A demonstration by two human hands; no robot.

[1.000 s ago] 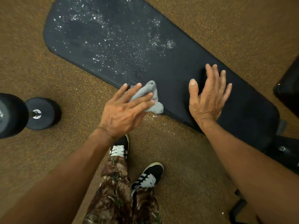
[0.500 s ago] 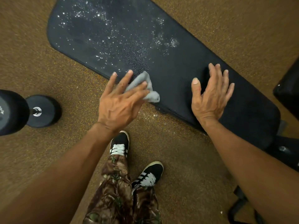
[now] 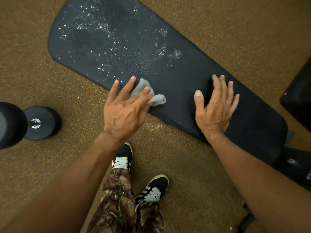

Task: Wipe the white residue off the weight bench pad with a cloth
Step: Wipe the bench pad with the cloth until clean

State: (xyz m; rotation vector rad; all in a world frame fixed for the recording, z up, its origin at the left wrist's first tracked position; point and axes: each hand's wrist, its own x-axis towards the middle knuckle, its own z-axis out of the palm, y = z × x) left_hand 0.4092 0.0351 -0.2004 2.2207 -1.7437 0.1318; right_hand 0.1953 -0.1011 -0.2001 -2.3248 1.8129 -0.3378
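Grey cloth (image 3: 145,89), pressed beneath the left hand's (image 3: 124,113) straight spread fingers, has crept from the pad's (image 3: 185,81) near edge toward white residue (image 3: 101,39) at 11 o'clock, mostly unwiped; right hand (image 3: 215,108) stays flat, holding nothing.

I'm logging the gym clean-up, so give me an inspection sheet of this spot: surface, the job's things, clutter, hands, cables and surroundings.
Surface: black padded weight bench pad, bare around the right hand.
Job's things: white residue specks scattered over the pad's far left part; small grey cloth crumpled near the pad's near edge.
Clutter: black round-headed dumbbell on the floor at left; a few white specks on the floor below the pad's edge.
Hands: left hand presses the cloth with straight fingers; right hand rests flat on the pad.
Cables: nothing seen.
Surroundings: brown speckled floor; black bench frame at right; the person's black-and-white shoes.
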